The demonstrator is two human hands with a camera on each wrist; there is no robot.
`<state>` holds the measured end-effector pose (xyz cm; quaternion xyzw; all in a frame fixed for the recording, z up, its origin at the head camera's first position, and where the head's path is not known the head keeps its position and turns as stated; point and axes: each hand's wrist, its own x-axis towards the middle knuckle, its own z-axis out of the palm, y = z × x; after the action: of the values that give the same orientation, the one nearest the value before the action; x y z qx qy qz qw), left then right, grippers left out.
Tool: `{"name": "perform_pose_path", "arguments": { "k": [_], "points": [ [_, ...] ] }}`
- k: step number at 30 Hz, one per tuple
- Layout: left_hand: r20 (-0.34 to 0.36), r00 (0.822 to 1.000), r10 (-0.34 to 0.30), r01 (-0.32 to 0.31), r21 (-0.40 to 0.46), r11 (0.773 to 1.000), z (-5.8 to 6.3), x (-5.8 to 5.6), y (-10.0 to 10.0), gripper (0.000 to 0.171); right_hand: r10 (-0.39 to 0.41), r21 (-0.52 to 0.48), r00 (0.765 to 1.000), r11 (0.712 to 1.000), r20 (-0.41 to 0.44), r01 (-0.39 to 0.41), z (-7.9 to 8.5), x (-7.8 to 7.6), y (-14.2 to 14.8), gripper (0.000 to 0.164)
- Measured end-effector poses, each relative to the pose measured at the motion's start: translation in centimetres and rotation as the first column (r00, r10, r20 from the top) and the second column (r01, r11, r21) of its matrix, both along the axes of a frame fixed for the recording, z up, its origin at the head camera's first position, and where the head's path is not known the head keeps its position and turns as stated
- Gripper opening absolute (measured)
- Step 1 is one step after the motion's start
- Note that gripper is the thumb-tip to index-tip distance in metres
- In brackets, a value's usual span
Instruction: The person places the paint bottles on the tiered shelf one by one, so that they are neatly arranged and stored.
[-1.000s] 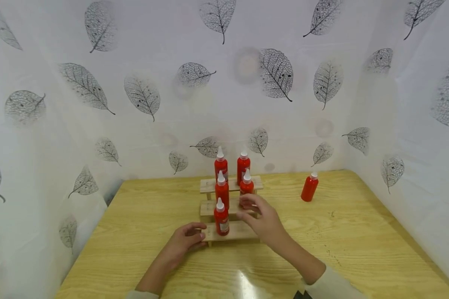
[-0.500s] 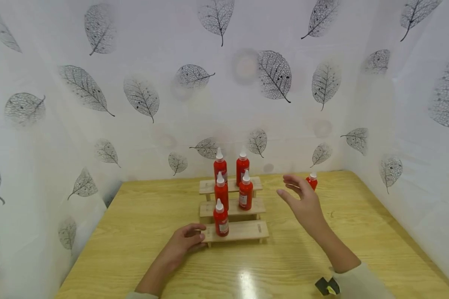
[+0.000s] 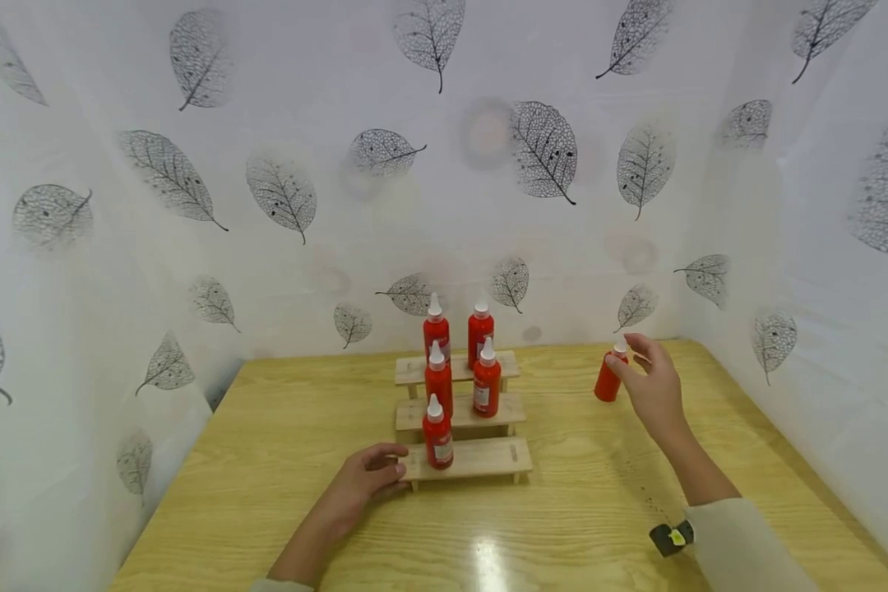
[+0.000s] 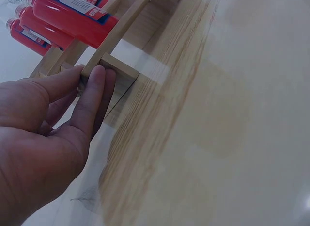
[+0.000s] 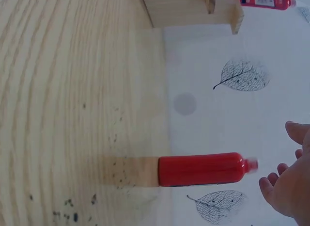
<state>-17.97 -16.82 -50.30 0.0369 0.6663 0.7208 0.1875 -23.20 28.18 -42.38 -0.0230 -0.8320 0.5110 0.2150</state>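
A three-step wooden display rack [image 3: 488, 455] stands mid-table, bearing several red squeeze bottles with white pointed caps. Two are on the top step, two on the middle, and a single front bottle [image 3: 438, 440] on the left of the lowest. My left hand [image 3: 357, 487] pinches the lowest step's left end; in the left wrist view its thumb and fingers [image 4: 94, 88] meet around the wood. Off to the right, a lone red bottle [image 3: 607, 383] is upright on the table. Around its capped top hovers my right hand [image 3: 659, 393], thumb and fingers apart; the right wrist view shows a gap to the cap.
The wood-grain table [image 3: 326, 395] backs onto a white leaf-printed curtain [image 3: 303, 271], which also hangs at both sides. A dark object with a yellow mark [image 3: 669, 538] is by the right sleeve. Dark specks dot the table [image 5: 94, 199] near the lone bottle.
My right hand has left the right bottle on the middle step and moved right to the lone bottle. The left hand stays on the rack.
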Motion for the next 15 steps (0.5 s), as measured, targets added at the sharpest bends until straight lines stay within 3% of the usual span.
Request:
{"name": "perform_pose_path", "arguments": {
  "k": [9, 15],
  "points": [
    [0.009, 1.0, 0.006, -0.006, 0.001, 1.0, 0.0, 0.0, 0.0, 0.043, -0.05, -0.098, 0.997, 0.994, 0.067, 0.056, -3.0, -2.5, 2.0, 0.062],
    [0.011, 1.0, 0.001, -0.001, -0.003, 1.0, 0.1, 0.0, 0.0, 0.042, -0.037, -0.129, 0.995, 0.991, 0.089, 0.048, -4.0, -3.3, 2.2, 0.058]
  ]
}}
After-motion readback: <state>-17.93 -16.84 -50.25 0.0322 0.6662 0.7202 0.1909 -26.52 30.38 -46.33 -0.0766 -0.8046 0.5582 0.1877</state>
